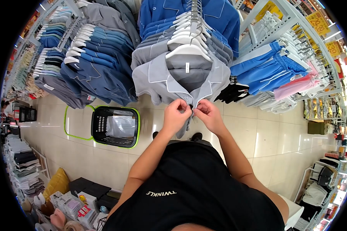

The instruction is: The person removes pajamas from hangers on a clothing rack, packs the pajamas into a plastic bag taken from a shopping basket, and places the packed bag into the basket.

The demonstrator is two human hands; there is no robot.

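A grey pajama shirt [158, 73] with white piping hangs on a white hanger [189, 51] at the front of the rack. My left hand [177, 114] pinches one side of its front opening, just below the collar. Close beside it, my right hand [207, 114] pinches the other side of the front edge. A small dark spot shows between my fingertips, too small to name. Behind this shirt hang several more grey and blue shirts [223, 23] on white hangers.
A black basket [137, 129] with a green rim and a clear plastic package [120, 126] inside stands on the tiled floor. Blue shirts [100, 73] hang at the left, blue shorts [272, 69] at the right. Boxed goods [71, 206] sit at the lower left.
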